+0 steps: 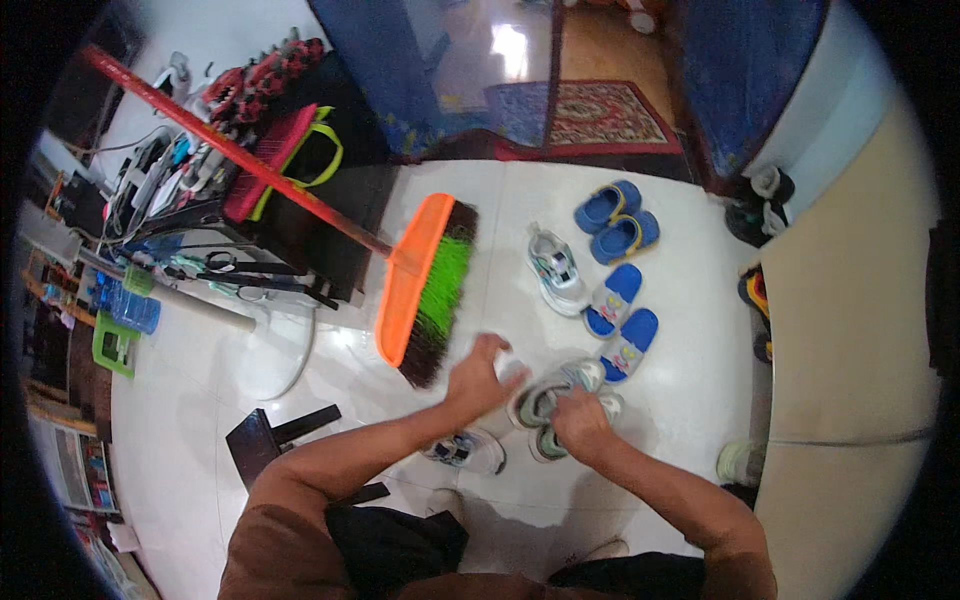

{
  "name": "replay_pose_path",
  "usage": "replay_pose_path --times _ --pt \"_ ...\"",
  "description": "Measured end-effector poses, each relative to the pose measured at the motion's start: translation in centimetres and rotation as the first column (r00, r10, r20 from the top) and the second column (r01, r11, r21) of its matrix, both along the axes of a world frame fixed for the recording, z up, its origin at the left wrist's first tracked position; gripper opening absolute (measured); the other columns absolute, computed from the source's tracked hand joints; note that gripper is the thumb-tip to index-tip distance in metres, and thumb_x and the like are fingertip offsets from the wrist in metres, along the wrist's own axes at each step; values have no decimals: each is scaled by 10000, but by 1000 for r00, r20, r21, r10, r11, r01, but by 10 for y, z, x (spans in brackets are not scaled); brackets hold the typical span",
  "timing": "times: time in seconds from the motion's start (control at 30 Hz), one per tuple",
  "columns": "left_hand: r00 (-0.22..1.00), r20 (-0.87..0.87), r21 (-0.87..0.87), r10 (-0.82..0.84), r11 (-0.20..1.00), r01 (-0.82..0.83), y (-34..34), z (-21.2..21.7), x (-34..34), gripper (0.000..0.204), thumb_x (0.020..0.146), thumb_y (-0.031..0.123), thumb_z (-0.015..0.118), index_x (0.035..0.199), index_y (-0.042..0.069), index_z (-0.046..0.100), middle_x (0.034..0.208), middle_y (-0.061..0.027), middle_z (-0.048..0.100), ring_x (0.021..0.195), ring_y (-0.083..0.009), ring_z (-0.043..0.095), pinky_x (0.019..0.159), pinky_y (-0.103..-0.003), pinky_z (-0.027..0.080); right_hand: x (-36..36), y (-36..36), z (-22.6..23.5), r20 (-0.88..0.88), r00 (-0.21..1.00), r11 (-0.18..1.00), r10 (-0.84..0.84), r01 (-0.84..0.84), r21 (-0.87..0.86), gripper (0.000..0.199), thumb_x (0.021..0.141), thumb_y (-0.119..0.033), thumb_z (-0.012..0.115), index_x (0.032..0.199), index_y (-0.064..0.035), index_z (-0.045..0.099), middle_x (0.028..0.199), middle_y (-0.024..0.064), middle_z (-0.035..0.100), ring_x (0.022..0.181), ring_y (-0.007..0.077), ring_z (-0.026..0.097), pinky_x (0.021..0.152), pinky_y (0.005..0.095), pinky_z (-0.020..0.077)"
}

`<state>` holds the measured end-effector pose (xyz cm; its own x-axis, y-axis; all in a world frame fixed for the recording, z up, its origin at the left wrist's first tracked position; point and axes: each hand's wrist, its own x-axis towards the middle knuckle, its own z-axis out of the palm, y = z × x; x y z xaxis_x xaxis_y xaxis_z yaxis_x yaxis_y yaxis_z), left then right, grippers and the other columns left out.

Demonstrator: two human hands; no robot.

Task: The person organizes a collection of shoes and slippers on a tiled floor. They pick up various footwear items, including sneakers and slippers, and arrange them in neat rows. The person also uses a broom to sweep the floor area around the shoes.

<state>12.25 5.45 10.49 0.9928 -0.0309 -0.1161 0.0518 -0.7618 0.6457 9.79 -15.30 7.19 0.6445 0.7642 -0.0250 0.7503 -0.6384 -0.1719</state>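
Note:
My left hand [478, 382] hovers over the floor with thumb and fingers apart and nothing in it, just left of a pair of pale grey-green sneakers [583, 374]. My right hand [583, 424] is over that pair, its fingers closed on one sneaker near the opening; the exact grip is partly hidden and blurred. Below my left hand lies another white and dark sneaker [480, 452], partly covered by my forearm. Farther out stand a white sneaker [556, 272], a pair of blue slide sandals [628, 345] with pale straps, and blue clogs [625, 235] with yellow trim.
A broom with an orange head [413, 285] and red handle leans across the left side, against a cluttered black table [350, 150]. A small black stool [255, 445] lies near my left arm. Blue curtains [745, 80] frame a doorway with a patterned rug [610, 115]. A beige cabinet [850, 330] stands at right.

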Motion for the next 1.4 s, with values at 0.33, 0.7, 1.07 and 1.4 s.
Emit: replay_pose_path --times 0.33,0.7,1.07,1.4 --pt "508 523 -629 685 712 -313 197 15 138 619 723 204 714 1192 -43 395 1097 -142 516 966 -197 496 807 -308 411 -34 20 -16 -231 972 963 48 -107 -247 84 669 -129 586 658 -79 653 761 115 614 725 258 573 592 388 457" --pt "746 162 -881 646 436 -186 148 50 114 133 851 99 575 959 40 524 900 -44 594 846 -161 603 688 -253 470 -32 7 10 -233 972 1000 -21 18 -18 138 737 -98 538 837 -10 575 816 146 540 727 286 570 574 394 479" --pt "832 487 -632 266 765 125 0 190 58 204 860 112 559 1041 29 514 995 -81 602 944 -174 595 793 -289 469 27 15 154 -13 950 734 -312 250 631 706 688 -107 656 1275 40 293 1142 215 446 1042 339 452 855 389 431" --pt "764 638 -329 -96 863 384 -171 205 53 283 721 231 696 853 3 594 783 -91 597 720 -137 559 658 -282 457 62 -82 216 -129 823 599 -553 501 625 209 662 -153 683 794 -11 606 705 190 603 697 351 598 602 408 479"
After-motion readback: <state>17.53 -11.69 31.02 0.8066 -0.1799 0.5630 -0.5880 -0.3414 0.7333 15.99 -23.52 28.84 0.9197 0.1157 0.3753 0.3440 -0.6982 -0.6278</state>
